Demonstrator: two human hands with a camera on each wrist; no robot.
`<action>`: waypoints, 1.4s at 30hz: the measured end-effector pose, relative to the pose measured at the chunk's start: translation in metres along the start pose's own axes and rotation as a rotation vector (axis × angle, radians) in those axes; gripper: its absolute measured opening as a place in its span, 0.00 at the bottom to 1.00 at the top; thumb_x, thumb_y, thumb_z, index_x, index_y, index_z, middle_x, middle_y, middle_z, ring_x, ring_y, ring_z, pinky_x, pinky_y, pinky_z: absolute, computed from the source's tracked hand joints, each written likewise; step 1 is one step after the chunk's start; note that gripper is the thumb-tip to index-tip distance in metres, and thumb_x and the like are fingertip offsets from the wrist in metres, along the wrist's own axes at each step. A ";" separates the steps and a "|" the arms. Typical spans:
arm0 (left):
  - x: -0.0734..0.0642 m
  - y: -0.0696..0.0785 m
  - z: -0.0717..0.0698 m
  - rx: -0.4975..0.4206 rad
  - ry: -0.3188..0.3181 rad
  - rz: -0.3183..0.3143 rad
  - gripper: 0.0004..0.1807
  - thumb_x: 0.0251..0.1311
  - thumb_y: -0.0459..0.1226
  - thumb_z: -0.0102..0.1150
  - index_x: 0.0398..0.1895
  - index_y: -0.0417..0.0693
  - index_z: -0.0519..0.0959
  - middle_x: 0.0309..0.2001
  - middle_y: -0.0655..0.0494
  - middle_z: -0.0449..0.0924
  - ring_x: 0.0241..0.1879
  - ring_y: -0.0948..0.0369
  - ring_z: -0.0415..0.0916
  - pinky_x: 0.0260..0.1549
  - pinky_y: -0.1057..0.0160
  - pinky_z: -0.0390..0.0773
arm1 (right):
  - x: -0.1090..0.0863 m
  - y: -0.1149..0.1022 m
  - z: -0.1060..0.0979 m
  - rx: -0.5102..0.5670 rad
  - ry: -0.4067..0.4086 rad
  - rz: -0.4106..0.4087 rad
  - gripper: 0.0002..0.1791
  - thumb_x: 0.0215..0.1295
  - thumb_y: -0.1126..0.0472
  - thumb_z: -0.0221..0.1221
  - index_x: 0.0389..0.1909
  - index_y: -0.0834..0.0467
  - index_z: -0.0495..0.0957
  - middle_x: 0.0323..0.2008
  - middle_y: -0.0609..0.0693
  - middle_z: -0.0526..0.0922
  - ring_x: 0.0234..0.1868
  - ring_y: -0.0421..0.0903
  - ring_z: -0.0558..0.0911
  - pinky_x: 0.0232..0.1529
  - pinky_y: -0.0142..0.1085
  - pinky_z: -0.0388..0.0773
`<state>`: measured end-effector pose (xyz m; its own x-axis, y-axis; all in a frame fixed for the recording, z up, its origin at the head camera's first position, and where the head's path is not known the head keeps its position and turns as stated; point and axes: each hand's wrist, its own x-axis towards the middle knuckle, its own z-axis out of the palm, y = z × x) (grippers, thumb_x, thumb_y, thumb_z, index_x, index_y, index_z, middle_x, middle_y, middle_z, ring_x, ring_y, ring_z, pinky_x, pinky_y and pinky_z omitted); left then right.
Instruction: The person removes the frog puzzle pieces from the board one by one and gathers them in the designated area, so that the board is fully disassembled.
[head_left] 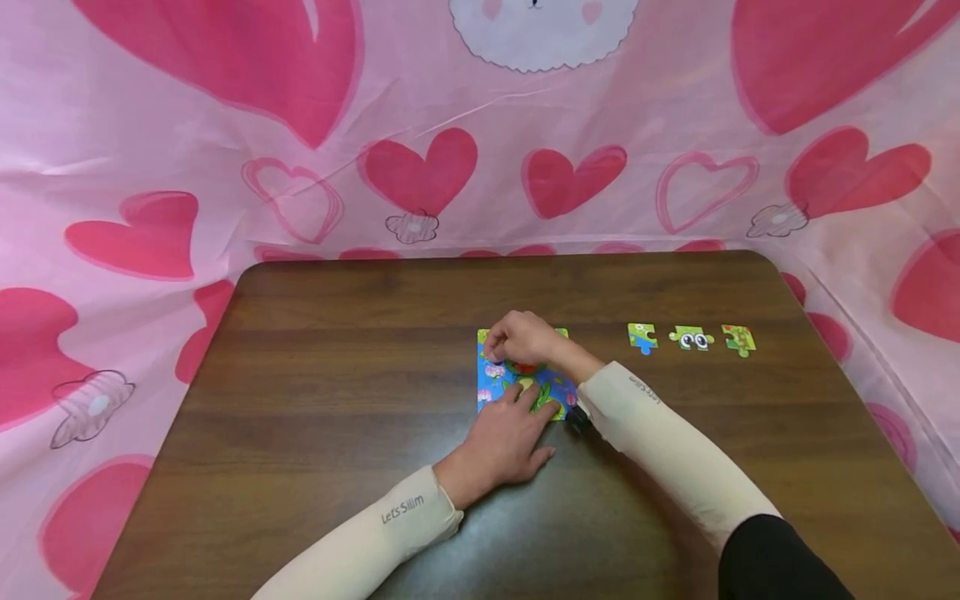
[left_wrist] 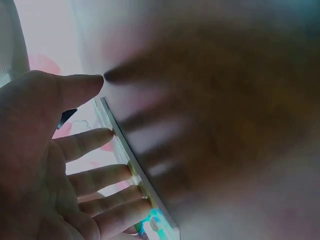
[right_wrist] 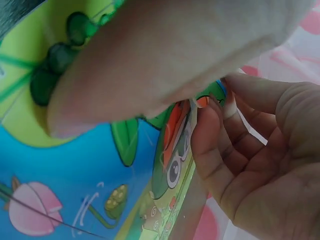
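A colourful jigsaw puzzle (head_left: 491, 392) with blue, green and pink flower pictures lies flat near the middle of the table. My left hand (head_left: 506, 437) rests on its near edge, fingers spread and fairly straight; the left wrist view shows those fingertips (left_wrist: 122, 172) along the edge. Over the puzzle's far left part is my right hand (head_left: 525, 337), fingers bent. In the right wrist view its thumb and forefinger pinch a green, blue and orange puzzle piece (right_wrist: 216, 91), partly hidden by the fingers. A large finger of the other hand covers much of that view.
Three loose puzzle pieces lie in a row to the right: a green and blue one (head_left: 641, 336), one with eyes (head_left: 691, 338) and a green and red one (head_left: 741, 339). The brown wooden table (head_left: 337, 375) has a pink heart-patterned cloth (head_left: 495, 100) behind it.
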<state>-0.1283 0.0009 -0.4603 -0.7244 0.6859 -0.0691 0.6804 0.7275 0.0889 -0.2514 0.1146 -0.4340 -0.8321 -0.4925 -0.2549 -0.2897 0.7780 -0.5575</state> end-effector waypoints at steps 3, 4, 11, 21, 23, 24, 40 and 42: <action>0.001 -0.002 -0.003 -0.010 -0.006 0.005 0.34 0.65 0.60 0.58 0.70 0.59 0.71 0.68 0.49 0.73 0.65 0.49 0.73 0.55 0.52 0.82 | 0.000 -0.002 -0.002 -0.014 -0.006 -0.013 0.06 0.67 0.61 0.64 0.35 0.50 0.89 0.33 0.42 0.88 0.39 0.44 0.80 0.53 0.43 0.78; 0.001 -0.003 -0.003 -0.012 -0.003 0.008 0.33 0.65 0.60 0.59 0.70 0.59 0.72 0.67 0.50 0.74 0.65 0.49 0.73 0.54 0.52 0.82 | 0.000 -0.003 -0.003 -0.021 -0.008 -0.016 0.06 0.67 0.61 0.64 0.35 0.50 0.89 0.33 0.42 0.88 0.39 0.44 0.80 0.54 0.43 0.77; 0.000 -0.006 -0.005 -0.005 0.011 0.010 0.31 0.63 0.60 0.60 0.68 0.61 0.74 0.65 0.52 0.76 0.63 0.51 0.75 0.51 0.53 0.83 | -0.005 -0.007 -0.004 -0.008 -0.048 -0.099 0.08 0.67 0.65 0.61 0.34 0.50 0.87 0.28 0.42 0.84 0.34 0.42 0.77 0.49 0.40 0.76; -0.003 -0.003 0.000 0.014 0.056 0.002 0.31 0.62 0.59 0.61 0.67 0.61 0.74 0.67 0.51 0.75 0.63 0.51 0.75 0.51 0.52 0.82 | -0.013 -0.003 0.002 0.025 -0.059 -0.114 0.04 0.69 0.59 0.62 0.36 0.49 0.85 0.29 0.41 0.85 0.31 0.39 0.79 0.42 0.36 0.76; -0.003 -0.002 0.000 0.013 0.058 0.001 0.31 0.62 0.59 0.61 0.66 0.61 0.74 0.67 0.51 0.75 0.64 0.51 0.74 0.51 0.52 0.83 | -0.014 0.000 0.004 0.032 -0.090 -0.105 0.02 0.68 0.57 0.63 0.37 0.49 0.85 0.29 0.41 0.85 0.31 0.38 0.79 0.42 0.35 0.76; -0.002 -0.002 0.000 0.013 0.055 0.001 0.31 0.62 0.59 0.61 0.67 0.61 0.74 0.68 0.51 0.74 0.65 0.51 0.74 0.51 0.52 0.83 | -0.014 0.001 0.005 0.033 -0.100 -0.105 0.03 0.68 0.56 0.64 0.38 0.49 0.85 0.29 0.41 0.85 0.31 0.38 0.79 0.42 0.35 0.76; -0.001 -0.004 0.000 0.012 0.078 0.015 0.30 0.62 0.59 0.61 0.66 0.61 0.76 0.68 0.53 0.74 0.67 0.52 0.72 0.46 0.51 0.84 | -0.021 0.019 0.015 0.088 0.049 -0.168 0.07 0.66 0.52 0.67 0.41 0.48 0.88 0.23 0.42 0.85 0.22 0.37 0.76 0.33 0.33 0.74; -0.001 -0.006 0.001 0.026 0.086 0.029 0.30 0.63 0.58 0.61 0.66 0.61 0.75 0.68 0.53 0.73 0.67 0.52 0.72 0.49 0.51 0.83 | -0.022 0.021 0.015 0.081 0.071 -0.168 0.06 0.66 0.52 0.67 0.41 0.47 0.88 0.24 0.40 0.85 0.23 0.37 0.75 0.32 0.33 0.74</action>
<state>-0.1313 -0.0038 -0.4618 -0.7104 0.7036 0.0186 0.7031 0.7082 0.0633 -0.2322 0.1356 -0.4517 -0.8075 -0.5817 -0.0982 -0.3904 0.6517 -0.6502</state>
